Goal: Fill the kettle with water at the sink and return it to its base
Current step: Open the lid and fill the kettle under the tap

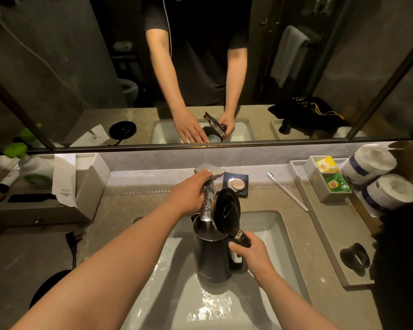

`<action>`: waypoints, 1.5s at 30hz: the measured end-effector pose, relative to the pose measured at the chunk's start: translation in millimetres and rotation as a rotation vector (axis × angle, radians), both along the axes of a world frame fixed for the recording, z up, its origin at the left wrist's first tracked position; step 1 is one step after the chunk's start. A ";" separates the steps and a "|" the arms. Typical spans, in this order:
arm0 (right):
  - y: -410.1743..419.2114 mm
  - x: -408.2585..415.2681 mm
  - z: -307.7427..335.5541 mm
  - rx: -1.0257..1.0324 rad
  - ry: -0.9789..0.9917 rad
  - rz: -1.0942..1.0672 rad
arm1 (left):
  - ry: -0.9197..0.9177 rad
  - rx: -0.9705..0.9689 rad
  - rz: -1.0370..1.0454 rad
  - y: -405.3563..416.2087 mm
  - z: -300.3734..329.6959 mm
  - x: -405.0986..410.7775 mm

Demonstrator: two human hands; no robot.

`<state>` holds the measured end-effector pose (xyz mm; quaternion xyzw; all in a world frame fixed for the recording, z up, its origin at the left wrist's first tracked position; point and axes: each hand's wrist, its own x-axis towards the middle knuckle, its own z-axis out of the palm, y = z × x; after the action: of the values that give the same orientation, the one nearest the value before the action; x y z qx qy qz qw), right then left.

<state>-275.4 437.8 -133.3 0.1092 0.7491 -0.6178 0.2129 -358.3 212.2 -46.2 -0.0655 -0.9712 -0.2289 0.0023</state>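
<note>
hidden and cut off, as i see it from the head view

kettle base (48,288): partly behind my left forearm. faucet (209,184): handle under my left hand (191,195). kettle (214,252): water level unreadable. tea packets (332,173): print too small. dark object at right edge: cropped.

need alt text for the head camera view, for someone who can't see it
A person's right hand holds a black kettle, lid open, by its handle in a white sink, while the left hand rests on the tap above the kettle's mouth. A mirror behind reflects the arms.
</note>
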 end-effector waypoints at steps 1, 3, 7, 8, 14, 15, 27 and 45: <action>0.2 0.2 0.2 -0.004 0.002 -0.003 | -0.008 -0.005 0.004 -0.1 -0.6 -0.4; 0.7 0.6 -0.1 -0.011 0.005 -0.007 | -0.019 -0.009 0.009 0.0 -1.1 -0.9; 0.8 0.9 -1.6 -0.008 0.007 -0.006 | -0.020 -0.006 0.014 -0.4 -1.9 -0.9; 0.7 0.7 -2.1 -0.004 0.006 -0.005 | -0.018 -0.009 0.016 -0.5 -2.0 -0.9; 0.6 -1.3 -2.1 -0.008 0.008 -0.006 | -0.009 -0.004 0.018 0.1 -1.8 -1.7; 0.2 -1.5 -2.1 -0.012 0.008 -0.006 | -0.011 -0.001 0.018 -0.1 -1.9 -1.8; 0.6 -3.9 -3.3 -0.016 0.013 0.007 | -0.009 0.008 0.007 -0.5 -0.9 -1.4; 1.2 -4.4 -6.2 -0.025 0.015 0.000 | 0.029 0.023 -0.028 -1.3 1.2 0.2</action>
<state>-279.8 439.0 -139.5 0.1020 0.7427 -0.6281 0.2085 -358.0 211.0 -45.0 -0.0824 -0.9674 -0.2391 0.0140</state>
